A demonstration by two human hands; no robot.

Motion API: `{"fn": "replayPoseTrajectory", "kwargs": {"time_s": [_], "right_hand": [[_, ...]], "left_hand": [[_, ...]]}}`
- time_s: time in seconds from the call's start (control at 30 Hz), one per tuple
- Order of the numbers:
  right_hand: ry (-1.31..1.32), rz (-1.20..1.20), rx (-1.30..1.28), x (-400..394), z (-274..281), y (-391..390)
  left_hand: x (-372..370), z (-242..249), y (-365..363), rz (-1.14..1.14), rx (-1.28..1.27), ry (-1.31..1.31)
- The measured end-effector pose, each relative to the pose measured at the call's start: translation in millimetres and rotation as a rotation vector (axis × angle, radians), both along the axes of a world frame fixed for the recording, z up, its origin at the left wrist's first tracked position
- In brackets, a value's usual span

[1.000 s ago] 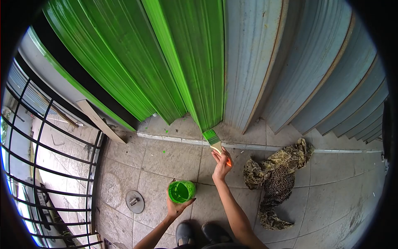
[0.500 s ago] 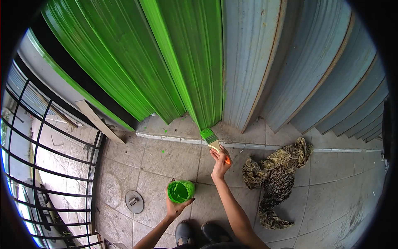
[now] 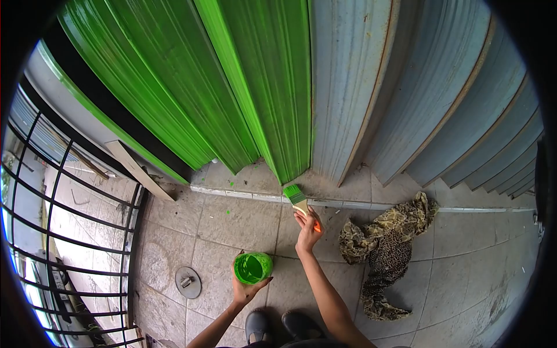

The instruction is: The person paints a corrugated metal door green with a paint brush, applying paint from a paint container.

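My right hand [image 3: 308,229] grips a paintbrush [image 3: 299,203] by its handle, whose end is orange. The bristles are coated in green paint and sit just below the bottom edge of a green folding metal panel [image 3: 284,116], apart from it. My left hand [image 3: 246,288] is wrapped around a paint cup [image 3: 253,268] that is smeared green and has green paint inside. Several panels on the left side are green, while the grey-blue panels [image 3: 348,87] to the right are bare of green and have rusty edges.
A patterned cloth [image 3: 391,249] lies crumpled on the tiled floor [image 3: 232,223] at right. At left are a round metal plate [image 3: 188,282], a wooden board [image 3: 139,169] and a black barred gate [image 3: 87,249]. A low step edge [image 3: 255,195] runs below the panels. Dark shoes [image 3: 258,325] are underneath me.
My right hand and the paintbrush have moved slightly down, and the bristles have come away from the green panel's lower edge. My left hand and the paint cup have stayed in place.
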State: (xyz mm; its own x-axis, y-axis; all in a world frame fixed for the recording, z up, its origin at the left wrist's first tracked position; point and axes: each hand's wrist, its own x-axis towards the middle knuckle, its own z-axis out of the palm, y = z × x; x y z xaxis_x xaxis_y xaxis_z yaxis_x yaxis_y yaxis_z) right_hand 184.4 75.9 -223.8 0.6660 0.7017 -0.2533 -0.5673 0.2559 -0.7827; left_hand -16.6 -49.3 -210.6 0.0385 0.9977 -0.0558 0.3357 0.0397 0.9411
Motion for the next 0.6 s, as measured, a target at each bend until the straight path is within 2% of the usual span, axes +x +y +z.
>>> {"fn": "replayPoseTrajectory", "kwargs": {"time_s": [0.2, 0.3, 0.43, 0.53, 0.6], "right_hand": [[-0.021, 0.081, 0.046, -5, 14, 22], [0.054, 0.078, 0.083, -2, 43, 12], [-0.012, 0.023, 0.024, -1, 24, -1], [-0.055, 0.022, 0.008, -4, 9, 11], [-0.074, 0.046, 0.038, -8, 9, 19]], "left_hand": [[-1, -2, 0, 0.006, -0.01, 0.014], [2, 7, 0, 0.004, 0.019, 0.022], [9, 18, 1, 0.007, 0.132, 0.002], [-1, 2, -1, -0.02, -0.048, -0.012], [-3, -6, -2, -0.023, -0.025, -0.008]]}}
